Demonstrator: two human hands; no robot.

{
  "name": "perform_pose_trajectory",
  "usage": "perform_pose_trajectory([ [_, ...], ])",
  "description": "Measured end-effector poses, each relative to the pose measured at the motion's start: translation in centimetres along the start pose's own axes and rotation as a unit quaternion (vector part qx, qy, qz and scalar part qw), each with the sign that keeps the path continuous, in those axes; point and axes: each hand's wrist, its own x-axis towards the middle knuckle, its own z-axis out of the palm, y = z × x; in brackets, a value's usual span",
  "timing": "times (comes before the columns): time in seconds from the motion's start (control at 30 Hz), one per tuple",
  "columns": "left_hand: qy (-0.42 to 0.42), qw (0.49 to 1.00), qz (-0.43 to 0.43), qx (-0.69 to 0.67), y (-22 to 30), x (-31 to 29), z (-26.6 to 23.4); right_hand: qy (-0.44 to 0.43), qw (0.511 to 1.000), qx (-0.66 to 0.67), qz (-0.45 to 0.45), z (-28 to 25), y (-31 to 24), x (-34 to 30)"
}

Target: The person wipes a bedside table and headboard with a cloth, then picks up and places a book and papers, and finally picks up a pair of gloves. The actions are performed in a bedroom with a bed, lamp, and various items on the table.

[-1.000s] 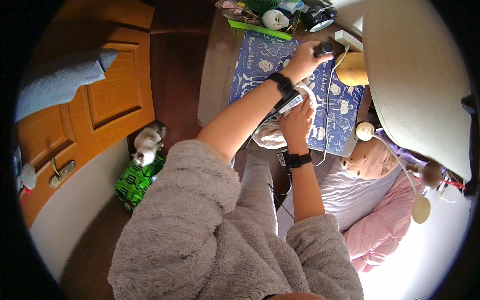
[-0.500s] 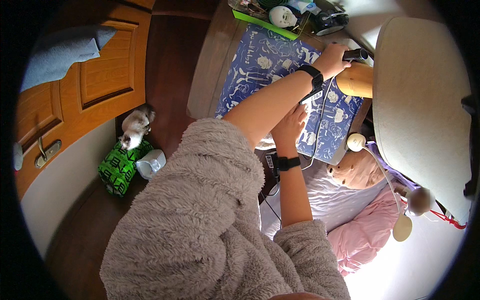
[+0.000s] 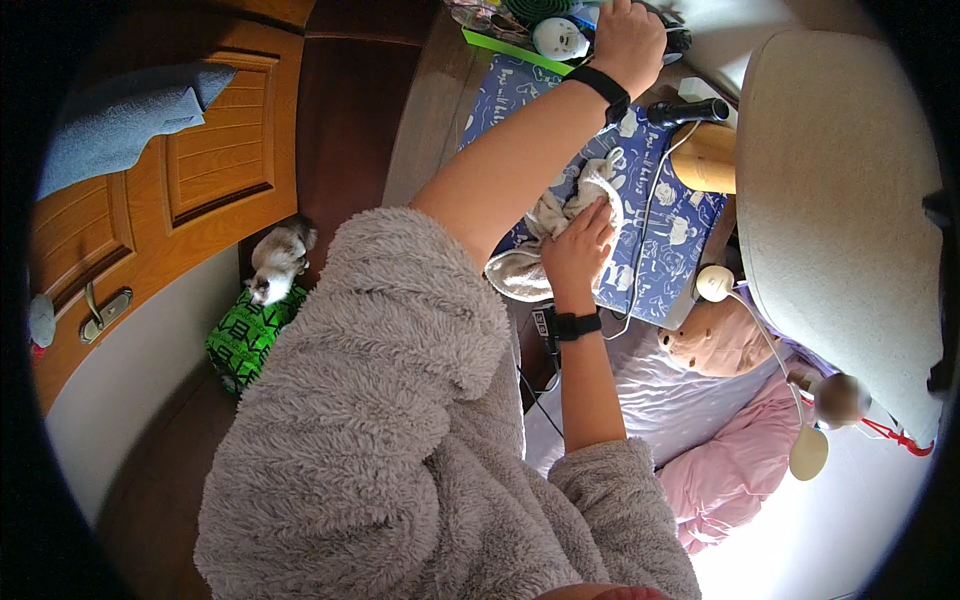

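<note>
Far ahead, my left hand (image 3: 630, 50) reaches over the items at the blue table mat's far edge, partly covering a dark object (image 3: 678, 40). Its fingertips are hidden, so I cannot tell whether it holds anything. My right hand (image 3: 580, 245) lies with fingers stretched over a bunched pale cloth (image 3: 590, 190) on the blue patterned mat (image 3: 655, 190). A black cylindrical handheld thing, like a torch (image 3: 688, 112), lies apart from both hands beside a light wooden cylinder (image 3: 705, 160).
A green-edged tray (image 3: 510, 48) holds a white figure (image 3: 560, 38) and other small things. A white cable (image 3: 645, 230) crosses the mat. At right stand a pale padded panel (image 3: 840, 180) and a bendy lamp (image 3: 715, 283). A cat (image 3: 280, 262) sits by a green bag (image 3: 245, 340).
My left hand has let go of the black cylinder and moved farther away, to the tray items. The cylinder now lies on the mat. More of the pale cloth shows under my right hand.
</note>
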Motion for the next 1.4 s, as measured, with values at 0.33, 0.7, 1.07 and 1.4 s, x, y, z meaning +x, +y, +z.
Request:
perform_pose_trajectory([
  [0.33,0.171,0.974,-0.041,-0.144,1.6,-0.4,-4.5,0.014,0.999,0.042,0.019,0.1,-0.1,-0.2],
  [0.7,0.046,0.984,-0.011,-0.171,-6.1,-16.7,-12.1,-0.004,0.926,0.362,-0.111,-2.9,1.6,-5.9],
  [1.07,-0.056,0.978,-0.034,-0.197,-8.1,-26.9,-9.8,0.128,0.943,0.291,-0.094,-7.2,-4.7,-5.8],
  [1.4,-0.024,0.979,-0.024,-0.201,-8.5,-28.0,-8.8,0.095,0.955,0.281,-0.005,-6.9,1.5,-3.1],
])
